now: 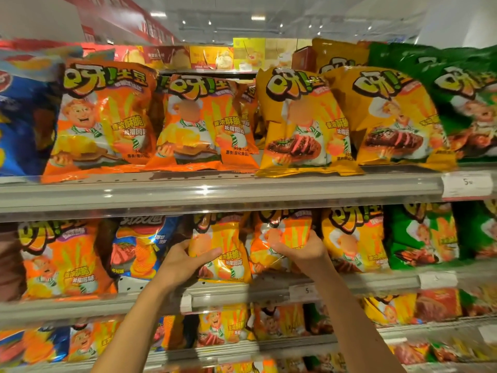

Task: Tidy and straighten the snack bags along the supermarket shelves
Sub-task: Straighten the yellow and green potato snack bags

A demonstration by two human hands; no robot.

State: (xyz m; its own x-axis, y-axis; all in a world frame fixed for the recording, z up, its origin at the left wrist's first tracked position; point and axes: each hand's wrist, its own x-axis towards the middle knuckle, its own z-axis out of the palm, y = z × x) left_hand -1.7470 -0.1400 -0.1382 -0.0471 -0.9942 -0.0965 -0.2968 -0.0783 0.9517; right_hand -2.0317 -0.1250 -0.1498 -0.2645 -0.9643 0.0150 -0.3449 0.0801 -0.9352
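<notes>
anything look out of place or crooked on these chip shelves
Yes. On the second shelf a blue bag sits alone among orange ones, just left of the orange bag the left hand holds. On the top shelf, the leftmost yellow bag leans and juts past the shelf edge.

The blue bag (21,117) at the left edge was cut off and smeared. The price tag (466,184) print was too small to read. The left hand (183,261) hid its bag's lower corner.
</notes>
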